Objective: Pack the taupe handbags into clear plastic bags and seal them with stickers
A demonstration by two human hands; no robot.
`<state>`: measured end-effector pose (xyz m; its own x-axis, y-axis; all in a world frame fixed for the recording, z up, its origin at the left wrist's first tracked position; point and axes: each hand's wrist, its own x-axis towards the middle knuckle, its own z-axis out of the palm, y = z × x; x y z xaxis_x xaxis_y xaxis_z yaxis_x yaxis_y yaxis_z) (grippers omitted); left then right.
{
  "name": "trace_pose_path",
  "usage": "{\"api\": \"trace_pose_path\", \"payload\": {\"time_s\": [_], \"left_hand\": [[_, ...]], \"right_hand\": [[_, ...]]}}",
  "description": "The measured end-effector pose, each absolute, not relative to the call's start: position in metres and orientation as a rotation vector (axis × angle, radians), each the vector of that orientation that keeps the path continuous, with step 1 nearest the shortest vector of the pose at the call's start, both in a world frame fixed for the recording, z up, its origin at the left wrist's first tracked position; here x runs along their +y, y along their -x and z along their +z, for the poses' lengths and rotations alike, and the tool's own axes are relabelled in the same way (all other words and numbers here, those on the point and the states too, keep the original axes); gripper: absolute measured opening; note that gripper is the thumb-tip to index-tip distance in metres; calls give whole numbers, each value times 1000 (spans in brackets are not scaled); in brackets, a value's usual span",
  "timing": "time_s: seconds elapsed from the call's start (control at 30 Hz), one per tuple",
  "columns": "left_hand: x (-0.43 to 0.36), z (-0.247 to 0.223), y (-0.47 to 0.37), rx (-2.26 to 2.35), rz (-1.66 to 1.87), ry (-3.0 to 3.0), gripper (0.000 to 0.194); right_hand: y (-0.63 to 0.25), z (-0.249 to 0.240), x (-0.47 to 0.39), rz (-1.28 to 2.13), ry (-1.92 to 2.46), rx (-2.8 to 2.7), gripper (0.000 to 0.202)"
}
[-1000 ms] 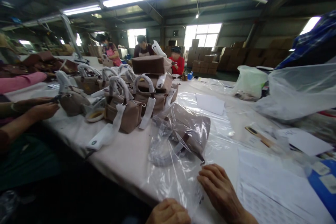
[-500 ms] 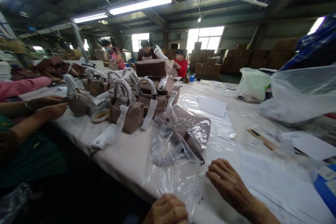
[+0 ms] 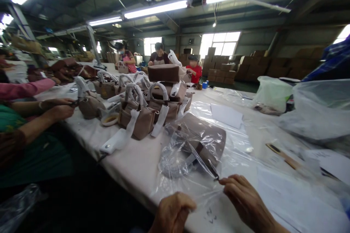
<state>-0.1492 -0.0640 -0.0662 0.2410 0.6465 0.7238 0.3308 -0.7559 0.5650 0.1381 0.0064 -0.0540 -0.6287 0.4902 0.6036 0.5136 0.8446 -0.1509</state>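
A taupe handbag (image 3: 210, 134) lies on its side inside a clear plastic bag (image 3: 180, 185), its wrapped handle toward me. My left hand (image 3: 175, 211) is closed, thumb against fingers, on the open end of the plastic bag at the table's near edge. My right hand (image 3: 243, 196) pinches the plastic near the handbag's dark zipper end, its fingers bent together. The plastic is drawn between the two hands. Dark marks show on the tabletop just below them.
More taupe handbags (image 3: 142, 116) with wrapped handles stand behind, beside a tape roll (image 3: 110, 119). A co-worker's hands (image 3: 58, 109) work at the left. White paper (image 3: 226, 114), a wooden-handled brush (image 3: 283, 156) and translucent plastic bags (image 3: 325, 105) lie to the right.
My left hand has turned and lifted slightly, pulling the plastic. My right hand has moved down onto the plastic and pinched it. The view has shifted slightly left.
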Motion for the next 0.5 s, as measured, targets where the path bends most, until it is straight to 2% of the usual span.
{"api": "trace_pose_path", "payload": {"time_s": [0.13,0.2,0.33,0.5], "left_hand": [[-10,-24,145,1364,1480,-1810,20],[28,-13,140,1484,1404,-1670,19],[86,-19,132,1528,1298,-1571,12],[100,-33,135,1503,1227,-1540,16]], "right_hand": [[-129,-65,10,251,982,-2117,9],[-121,-71,11,364,1119,-1958,14],[-108,-80,12,535,1187,-1676,26],[-101,-82,11,625,1195,-1495,26]]}}
